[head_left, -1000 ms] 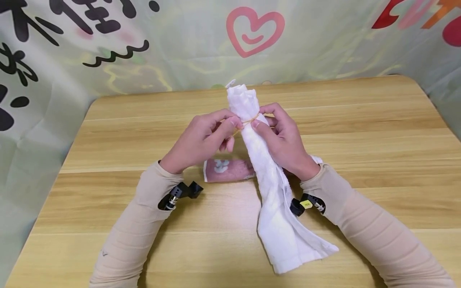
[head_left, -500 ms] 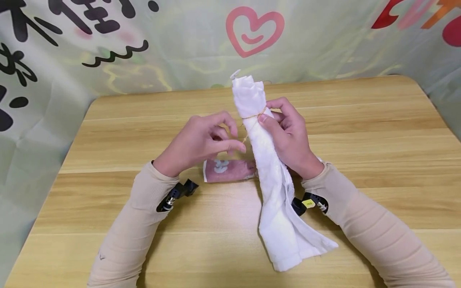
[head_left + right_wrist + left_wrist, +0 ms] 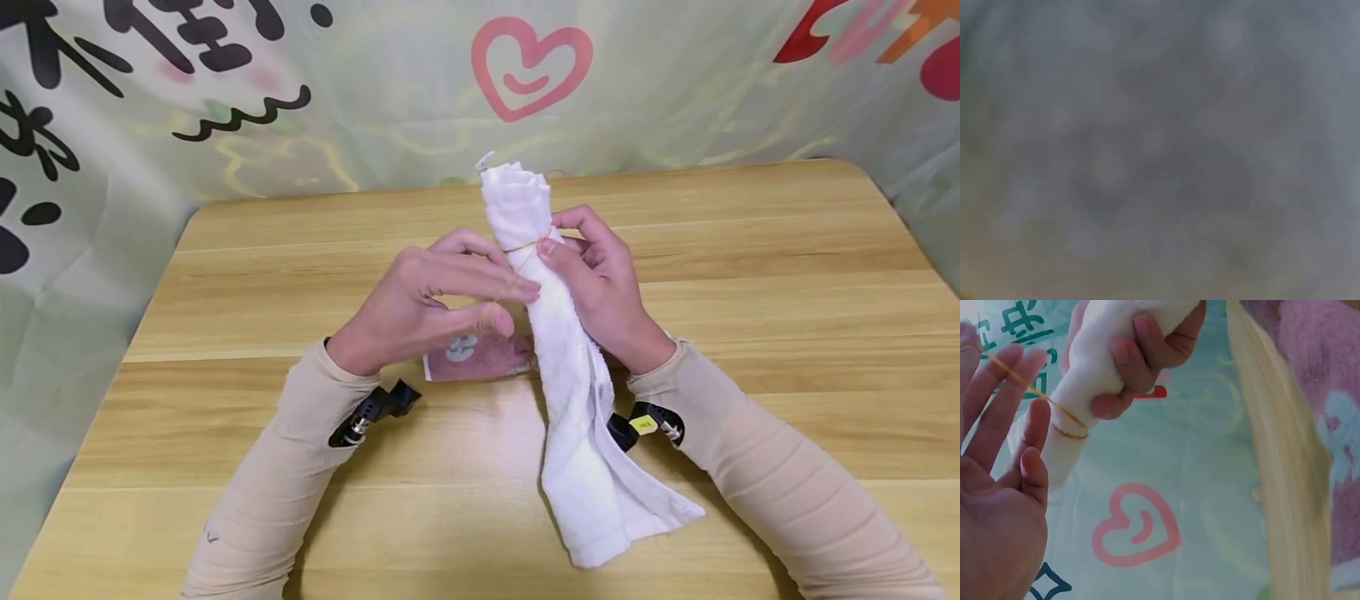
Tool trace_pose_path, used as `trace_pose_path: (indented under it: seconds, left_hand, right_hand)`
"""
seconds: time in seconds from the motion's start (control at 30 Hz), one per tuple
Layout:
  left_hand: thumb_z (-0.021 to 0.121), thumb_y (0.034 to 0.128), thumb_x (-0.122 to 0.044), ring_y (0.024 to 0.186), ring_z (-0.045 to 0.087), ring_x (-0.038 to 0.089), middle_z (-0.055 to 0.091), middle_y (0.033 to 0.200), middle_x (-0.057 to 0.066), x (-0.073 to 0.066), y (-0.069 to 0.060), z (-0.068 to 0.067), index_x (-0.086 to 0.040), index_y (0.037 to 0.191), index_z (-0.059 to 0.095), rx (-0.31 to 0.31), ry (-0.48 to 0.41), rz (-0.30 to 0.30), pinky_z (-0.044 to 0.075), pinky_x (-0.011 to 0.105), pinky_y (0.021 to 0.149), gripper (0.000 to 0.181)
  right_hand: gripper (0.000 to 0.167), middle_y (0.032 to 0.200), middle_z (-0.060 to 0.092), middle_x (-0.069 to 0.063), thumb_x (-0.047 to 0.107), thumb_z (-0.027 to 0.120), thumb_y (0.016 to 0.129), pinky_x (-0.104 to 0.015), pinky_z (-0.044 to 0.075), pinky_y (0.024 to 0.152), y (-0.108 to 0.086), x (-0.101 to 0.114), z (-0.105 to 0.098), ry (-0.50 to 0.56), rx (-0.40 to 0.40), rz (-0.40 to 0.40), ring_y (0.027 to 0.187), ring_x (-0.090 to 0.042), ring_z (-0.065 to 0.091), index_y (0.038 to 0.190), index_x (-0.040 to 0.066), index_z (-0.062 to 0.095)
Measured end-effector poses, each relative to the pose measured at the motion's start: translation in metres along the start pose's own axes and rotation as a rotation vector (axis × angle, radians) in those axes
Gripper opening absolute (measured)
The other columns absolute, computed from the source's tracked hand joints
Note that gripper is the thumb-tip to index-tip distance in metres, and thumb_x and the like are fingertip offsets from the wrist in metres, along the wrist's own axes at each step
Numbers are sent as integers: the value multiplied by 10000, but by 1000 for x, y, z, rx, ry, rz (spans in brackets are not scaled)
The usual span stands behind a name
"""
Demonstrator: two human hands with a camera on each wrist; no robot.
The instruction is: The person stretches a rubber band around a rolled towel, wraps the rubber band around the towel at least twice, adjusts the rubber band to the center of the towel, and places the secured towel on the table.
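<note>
A white towel (image 3: 573,425), gathered into a long bundle, slants toward me with its lower end spread near the table. My right hand (image 3: 596,275) grips its upper part from the right, thumb close to a thin yellowish rubber band (image 3: 525,245) round the bundle. On the left side, my left hand (image 3: 442,296) has its fingers extended beside the towel, fingertips overlapping its edge. In the left wrist view the rubber band (image 3: 1029,386) stretches from the towel toward the left thumb (image 3: 967,353). The right wrist view is a grey blur.
A folded pink cloth with a white pattern (image 3: 480,358) lies on the wooden table (image 3: 300,467), partly behind the towel and left hand. A printed fabric backdrop (image 3: 405,100) hangs behind the table's far edge.
The towel's top and right hand have shifted slightly up and right since one second ago. My left hand drew away from the bundle, then its fingers extended back toward it.
</note>
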State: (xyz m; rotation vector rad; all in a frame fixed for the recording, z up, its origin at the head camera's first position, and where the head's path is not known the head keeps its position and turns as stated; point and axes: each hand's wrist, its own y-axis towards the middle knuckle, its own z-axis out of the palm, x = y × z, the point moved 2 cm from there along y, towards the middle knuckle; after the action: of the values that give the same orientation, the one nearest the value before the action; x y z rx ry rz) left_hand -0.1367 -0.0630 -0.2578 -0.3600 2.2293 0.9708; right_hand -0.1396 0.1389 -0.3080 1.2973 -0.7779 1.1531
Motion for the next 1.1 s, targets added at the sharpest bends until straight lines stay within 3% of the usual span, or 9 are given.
trace_pose_path:
  seconds: [0.13,0.3,0.37,0.47,0.67,0.8,0.9,1.0,1.1]
  left_hand:
    - [845,796,3,1175,698,226,811,1068,107,-6,2,7,-35,1001,819,-9,47,123,490,370,1077,211]
    - [813,841,-6,1130,754,237,809,1071,119,-10,4,19,24,1060,790,30,57,262,533,370,1040,222]
    - [744,935,-72,1150,747,265,792,1121,156,-10,5,24,51,1093,773,66,38,278,532,377,1076,202]
    - [544,1072,-218,1285,669,325,752,1233,182,-10,6,30,66,1187,734,124,42,272,463,406,1185,361]
    - [316,1125,-322,1507,441,362,580,1468,263,-13,8,40,150,1395,540,175,81,281,318,428,1290,588]
    - [219,1115,-381,1553,369,348,446,1561,315,-12,6,45,194,1463,410,143,142,264,286,431,1304,698]
    - [205,1109,-390,1605,259,271,298,1641,319,-10,3,46,198,1524,274,97,155,210,248,433,1316,722]
    - [204,1106,-398,1632,153,250,178,1674,329,-8,4,47,226,1535,139,6,112,166,189,473,1329,760]
    - [219,1105,-380,1627,161,282,154,1663,355,-7,6,49,275,1501,75,-127,51,155,177,504,1327,779]
  right_hand:
    - [223,789,751,20,-14,504,999,-330,602,507,0,1,2,8,9,6,619,-123,721,1076,164,614]
    - [235,708,706,59,-27,517,991,-227,538,498,0,0,3,-27,-7,22,572,-61,630,1054,175,618]
    - [243,665,677,73,-27,520,988,-196,483,482,0,0,3,-34,-15,30,541,-45,574,1049,186,621]
    - [260,631,647,88,-27,524,983,-180,412,450,0,-2,4,-35,-24,38,506,-35,520,1031,207,628]
    - [267,672,706,91,-7,542,998,-194,488,486,0,-5,2,-63,-48,87,560,-38,628,1031,242,630]
    - [185,749,768,40,34,538,1021,-258,584,561,0,-5,1,-35,-50,117,648,-111,736,1084,194,604]
    - [147,741,736,45,57,529,1031,-269,585,552,0,-4,2,-30,-44,62,639,-108,717,1065,179,604]
    - [176,668,683,45,46,503,1034,-271,551,483,0,-3,3,-33,-43,-6,563,-97,672,1059,185,608]
    - [197,649,688,32,38,477,1036,-295,535,435,0,-2,3,-12,-67,-27,516,-113,666,1077,188,598]
